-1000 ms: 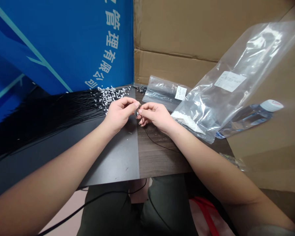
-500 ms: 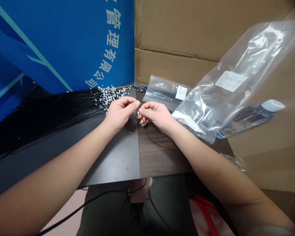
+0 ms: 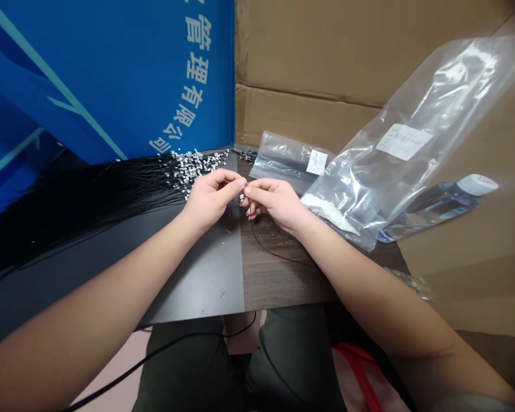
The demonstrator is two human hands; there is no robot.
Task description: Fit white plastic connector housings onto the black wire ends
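Observation:
My left hand (image 3: 214, 197) is closed in a pinch, its thumb and index tip meeting the fingertips of my right hand above the table. A thin black wire (image 3: 260, 243) runs down from this meeting point, then curves to the right under my right forearm. Its upper end is hidden between the fingertips. My right hand (image 3: 274, 200) is also pinched, its other fingers curled below. Small white connectors (image 3: 241, 197) show at those curled fingers. Just behind my left hand lie the many white connector ends (image 3: 193, 166) of a large bundle of black wires (image 3: 90, 189).
To the right, a clear bag (image 3: 369, 177) holds small white pieces (image 3: 332, 213), with a water bottle (image 3: 446, 200) beside it. A smaller labelled bag (image 3: 283, 160) lies behind my right hand. A blue panel (image 3: 133, 68) and cardboard (image 3: 309, 51) stand at the back.
My hands have come slightly closer together, so the fingertips now touch. The wire's upper part has shifted a little with them.

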